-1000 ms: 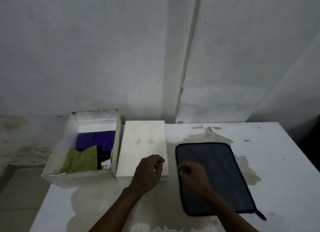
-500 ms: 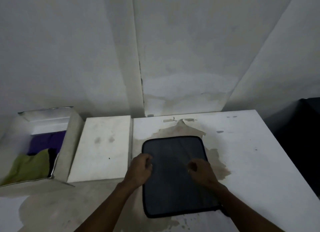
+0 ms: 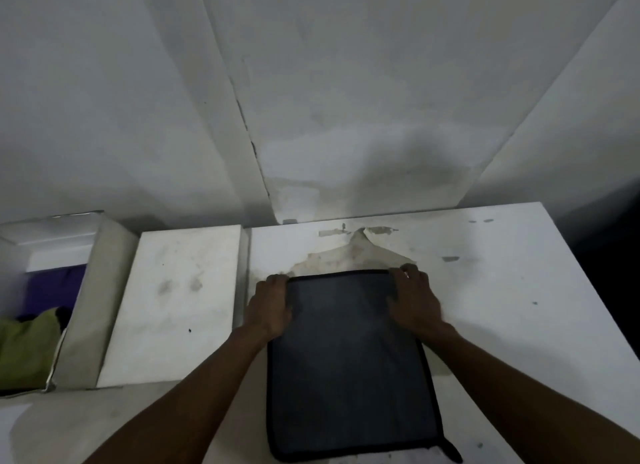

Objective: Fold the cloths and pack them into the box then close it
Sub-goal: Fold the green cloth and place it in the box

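Left hand (image 3: 270, 308) curled over the far left corner of the dark cloth (image 3: 349, 366); right hand (image 3: 414, 299) gripping its far right corner; cloth lies flat on the white table (image 3: 502, 308); white lid (image 3: 176, 301) just left of it; open box (image 3: 93, 290) at far left holds green cloth (image 3: 29, 349) and purple cloth (image 3: 55, 287).

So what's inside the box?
Inside the open box you can see a purple cloth and a green cloth. The frame edge and the box wall hide the rest, including anything underneath them.
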The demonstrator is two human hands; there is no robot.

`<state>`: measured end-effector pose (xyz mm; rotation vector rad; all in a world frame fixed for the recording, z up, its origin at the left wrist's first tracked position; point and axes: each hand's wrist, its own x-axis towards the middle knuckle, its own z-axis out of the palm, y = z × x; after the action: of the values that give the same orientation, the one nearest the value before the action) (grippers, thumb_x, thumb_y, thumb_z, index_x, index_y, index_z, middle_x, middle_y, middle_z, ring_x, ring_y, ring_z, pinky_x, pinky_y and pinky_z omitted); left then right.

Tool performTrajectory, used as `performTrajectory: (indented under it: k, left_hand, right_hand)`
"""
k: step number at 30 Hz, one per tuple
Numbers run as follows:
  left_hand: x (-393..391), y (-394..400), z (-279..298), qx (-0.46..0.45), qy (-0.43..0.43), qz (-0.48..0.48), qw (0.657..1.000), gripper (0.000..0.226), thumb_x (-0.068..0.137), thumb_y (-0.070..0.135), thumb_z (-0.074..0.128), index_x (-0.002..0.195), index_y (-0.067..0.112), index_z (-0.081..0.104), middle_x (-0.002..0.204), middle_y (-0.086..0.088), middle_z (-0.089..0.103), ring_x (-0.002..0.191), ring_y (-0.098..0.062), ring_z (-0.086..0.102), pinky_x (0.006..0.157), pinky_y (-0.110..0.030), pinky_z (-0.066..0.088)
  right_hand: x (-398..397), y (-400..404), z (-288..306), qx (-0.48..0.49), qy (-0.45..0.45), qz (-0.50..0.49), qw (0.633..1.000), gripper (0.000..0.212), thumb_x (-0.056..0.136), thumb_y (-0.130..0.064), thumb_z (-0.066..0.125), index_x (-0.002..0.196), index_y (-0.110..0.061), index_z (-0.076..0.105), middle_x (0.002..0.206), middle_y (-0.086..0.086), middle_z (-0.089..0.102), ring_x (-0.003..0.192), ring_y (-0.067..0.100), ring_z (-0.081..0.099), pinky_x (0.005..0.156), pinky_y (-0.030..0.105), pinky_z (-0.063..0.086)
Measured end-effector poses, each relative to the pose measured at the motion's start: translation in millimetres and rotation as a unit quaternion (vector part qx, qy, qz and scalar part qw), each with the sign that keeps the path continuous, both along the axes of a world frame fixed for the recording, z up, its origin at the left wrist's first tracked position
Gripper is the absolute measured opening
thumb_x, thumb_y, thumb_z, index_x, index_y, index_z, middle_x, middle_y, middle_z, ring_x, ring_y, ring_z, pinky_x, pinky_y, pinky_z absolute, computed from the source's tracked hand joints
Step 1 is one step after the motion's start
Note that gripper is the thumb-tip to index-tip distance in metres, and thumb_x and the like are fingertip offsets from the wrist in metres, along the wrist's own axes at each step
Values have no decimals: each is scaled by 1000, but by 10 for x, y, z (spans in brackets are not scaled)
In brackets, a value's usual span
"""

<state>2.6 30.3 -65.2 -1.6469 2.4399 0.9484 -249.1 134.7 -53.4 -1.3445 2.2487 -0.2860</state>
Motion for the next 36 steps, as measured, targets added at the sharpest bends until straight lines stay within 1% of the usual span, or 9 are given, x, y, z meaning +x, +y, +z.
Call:
performTrajectory:
  k: [3,7,12,16,22,25,29,32,36]
  left_hand:
    - [-30,-48,-79,-7,-23,-4,1000,57,85,15,58,137,11,36,138,-14,41,124,-32,41,98,-46,44]
    - [-88,-138,-182,-45,-35,8,998,53,90,17,54,139,11,35,140,-14,38,124,-32,39,98,-43,44]
    - [-104,-246,-247,-57,-43,23,997,33,89,20,54,119,8,50,123,-16,48,111,-32,45,89,-44,46]
    - [-76,-305,-235,-42,21,47,998,16,82,16,63,95,7,59,105,-14,57,98,-32,53,81,-44,49]
    - [49,-162,-12,-14,119,73,990,8,77,5,66,80,6,59,82,-7,63,74,-21,56,62,-25,44]
    - [162,42,123,2,151,65,986,10,79,5,67,76,9,58,78,-4,63,72,-16,57,60,-17,42]
    - [317,388,207,18,170,40,984,14,78,3,67,74,13,57,76,-3,64,70,-8,57,63,-19,44]
    - [450,660,168,26,156,8,987,26,73,0,67,71,23,55,75,-2,64,68,-2,57,59,-12,41]
    - [607,993,63,63,135,-9,989,33,71,4,65,70,34,53,81,0,65,76,-13,62,66,-27,49]
  right_hand:
    - [-56,-103,-95,33,11,36,999,58,86,-24,57,138,-13,35,142,13,39,128,31,35,99,47,43]
    - [-78,-197,-212,12,20,22,999,52,86,-21,57,134,-12,40,133,15,43,119,31,41,89,44,46]
    - [-87,-253,-279,-9,32,-9,999,20,89,-18,53,107,-9,55,115,14,49,107,28,44,75,36,43]
    - [-117,-244,-257,-40,26,-17,999,10,86,-18,57,91,-9,57,103,12,55,98,28,49,74,35,43]
    - [-153,-47,-191,-105,2,-3,994,7,76,-7,60,80,-11,57,83,10,61,77,27,57,72,39,47]
    - [-142,162,-107,-134,-7,12,991,16,68,-2,62,72,-15,55,74,6,60,70,23,55,66,38,48]
    - [-82,525,-37,-175,-12,41,984,12,59,-3,62,67,-11,57,67,5,60,65,23,54,59,36,46]
    - [-23,835,-46,-201,-13,66,977,15,52,0,58,64,-9,58,64,7,59,61,26,55,52,36,45]
    - [50,1243,-124,-188,-10,87,978,18,49,2,53,62,-10,57,64,6,57,62,26,53,50,42,44]
